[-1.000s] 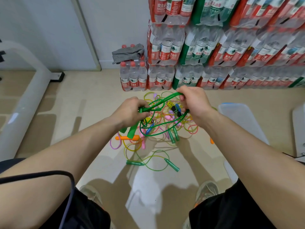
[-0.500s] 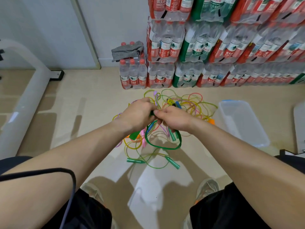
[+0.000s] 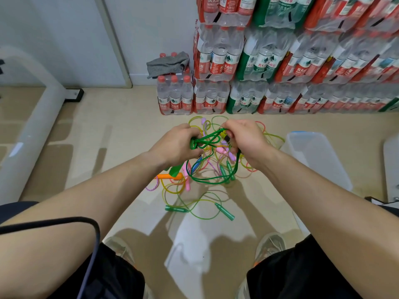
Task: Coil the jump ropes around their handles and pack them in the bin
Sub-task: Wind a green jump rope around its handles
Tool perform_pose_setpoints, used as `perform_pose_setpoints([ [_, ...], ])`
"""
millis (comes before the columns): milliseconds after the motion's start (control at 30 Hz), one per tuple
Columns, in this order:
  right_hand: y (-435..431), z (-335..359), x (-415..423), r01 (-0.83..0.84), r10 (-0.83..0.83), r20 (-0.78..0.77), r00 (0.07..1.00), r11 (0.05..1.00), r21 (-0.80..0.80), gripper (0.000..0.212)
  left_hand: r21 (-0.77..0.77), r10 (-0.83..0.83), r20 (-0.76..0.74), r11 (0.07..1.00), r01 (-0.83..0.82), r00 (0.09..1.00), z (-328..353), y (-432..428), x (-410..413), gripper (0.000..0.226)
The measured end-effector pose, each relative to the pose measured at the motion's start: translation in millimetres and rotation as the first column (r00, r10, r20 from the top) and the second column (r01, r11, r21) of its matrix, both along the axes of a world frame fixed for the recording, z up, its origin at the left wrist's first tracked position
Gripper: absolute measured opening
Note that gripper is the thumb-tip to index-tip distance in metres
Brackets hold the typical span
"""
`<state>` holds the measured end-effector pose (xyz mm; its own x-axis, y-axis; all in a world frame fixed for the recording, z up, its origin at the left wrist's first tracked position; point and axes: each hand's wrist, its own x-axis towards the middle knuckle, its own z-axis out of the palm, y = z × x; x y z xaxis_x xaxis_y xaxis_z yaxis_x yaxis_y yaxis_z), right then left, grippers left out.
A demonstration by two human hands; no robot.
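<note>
The fingers (image 3: 191, 132) of your left hand (image 3: 177, 145) curl round the dark green cord jump rope (image 3: 207, 180) where it bunches at its bright green plastic handles (image 3: 175, 171), whose ends stick out below your palm. The fingers (image 3: 231, 127) of your right hand (image 3: 246, 141) pinch the same cord close by. Between your hands the cord runs in short strands, and a slack loop hangs under them.

Expect it to be light, limp and rather slick, likely to spring out of its turns. Grip the stiff handles as the core and keep the cord taut with your right fingers.

The loop dangles over the tangled heap of coloured jump ropes (image 3: 216, 203) on the beige floor (image 3: 108, 137) and could snag there. The clear plastic bin (image 3: 319, 156) sits near on your right, and shrink-wrapped packs of water bottles (image 3: 248, 61) are stacked beyond.
</note>
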<state>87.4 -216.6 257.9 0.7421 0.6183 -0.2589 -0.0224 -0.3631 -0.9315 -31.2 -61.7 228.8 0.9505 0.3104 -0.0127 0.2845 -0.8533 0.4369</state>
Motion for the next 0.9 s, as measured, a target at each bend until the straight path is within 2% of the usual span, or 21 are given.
perform_pose_setpoints([
  [100,-3,8,6,0.095,-0.085,-0.137,0.987,0.993,0.064,0.041,0.041,0.011,-0.047,0.999,-0.009,0.999,-3,8,-6,0.026],
  [167,-7,12,14,0.105,-0.097,-0.142,0.985,0.993,0.052,0.041,0.035,0.052,-0.071,0.998,-0.049,0.996,-6,15,-10,0.025],
  [300,-17,16,20,-0.123,0.118,-0.04,0.992,0.978,-0.166,0.037,-0.06,0.172,-0.04,0.983,-0.174,0.984,-6,21,-9,0.021],
  [400,-23,8,21,-0.332,0.376,0.016,0.926,0.834,-0.44,0.035,-0.091,0.262,-0.021,0.96,-0.263,0.965,-4,26,-6,0.018],
  [467,-26,2,21,-0.418,0.46,-0.045,0.887,0.758,-0.5,0.041,-0.117,0.325,0.008,0.94,-0.322,0.946,-2,32,-5,0.016],
  [600,-27,3,18,-0.478,0.503,-0.095,0.859,0.722,-0.499,0.035,-0.226,0.416,0.072,0.892,-0.392,0.906,7,33,-3,0.014],
  [633,-28,3,15,-0.51,0.559,-0.09,0.824,0.664,-0.546,0.033,-0.261,0.425,0.083,0.882,-0.392,0.902,10,32,-2,0.013],
  [667,-28,3,11,-0.525,0.634,-0.07,0.77,0.566,-0.636,0.031,-0.308,0.429,0.093,0.871,-0.383,0.899,13,30,-1,0.012],
  [733,-28,-4,6,-0.443,0.771,-0.024,0.637,0.341,-0.829,0.029,-0.395,0.422,0.124,0.851,-0.345,0.898,18,26,0,0.009],
  [767,-26,-8,5,-0.383,0.8,0.045,0.598,0.335,-0.861,0.029,-0.425,0.41,0.139,0.847,-0.32,0.902,21,24,1,0.009],
  [800,-23,-9,5,-0.343,0.769,0.146,0.623,0.436,-0.832,0.027,-0.452,0.391,0.149,0.844,-0.289,0.908,24,21,2,0.009],
  [833,-20,-9,7,-0.296,0.677,0.277,0.682,0.602,-0.742,0.023,-0.479,0.365,0.156,0.841,-0.253,0.918,26,18,2,0.009],
  [867,-16,-5,7,-0.204,0.522,0.41,0.748,0.768,-0.608,0.018,-0.489,0.331,0.164,0.845,-0.216,0.929,29,14,2,0.011],
  [900,-14,-1,9,-0.107,0.369,0.536,0.759,0.883,-0.456,0.01,-0.474,0.296,0.174,0.861,-0.183,0.939,31,10,3,0.015],
])
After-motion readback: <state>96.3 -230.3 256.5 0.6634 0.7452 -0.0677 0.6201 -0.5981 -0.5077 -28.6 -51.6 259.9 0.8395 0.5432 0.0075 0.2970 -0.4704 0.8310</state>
